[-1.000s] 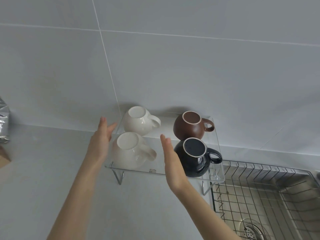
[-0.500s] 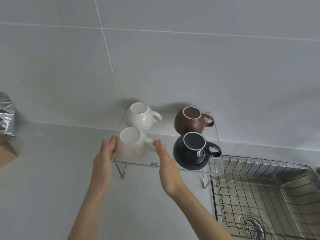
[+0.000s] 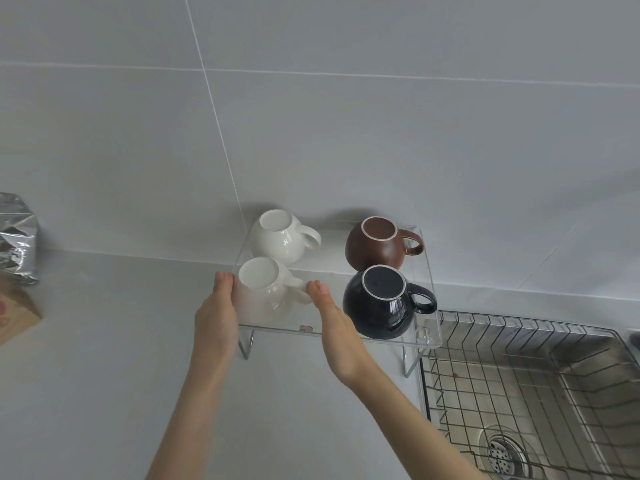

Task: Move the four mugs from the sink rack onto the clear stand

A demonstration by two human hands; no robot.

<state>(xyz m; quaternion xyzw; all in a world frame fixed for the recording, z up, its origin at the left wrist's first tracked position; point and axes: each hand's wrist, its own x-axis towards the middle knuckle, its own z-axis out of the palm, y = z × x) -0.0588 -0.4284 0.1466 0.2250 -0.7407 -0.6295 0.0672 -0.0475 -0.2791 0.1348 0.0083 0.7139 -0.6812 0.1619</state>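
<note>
Foil bag point(image 3: 17, 237) cut by left edge; sink rack point(image 3: 540, 393) cut at right, bottom

Soft, even daylight fills my view, cool and grey, with no harsh glare. Faint shadows sit on the wall tiles point(image 3: 346, 133) behind the white mug point(image 3: 277, 237) and the brown mug point(image 3: 374, 247). The black mug point(image 3: 381, 306) carries small bright highlights on its glaze. The wide lens bends the tile lines and the sink rack point(image 3: 519, 358). The foil bag point(image 3: 17, 237) glints dully at the left edge.
</note>
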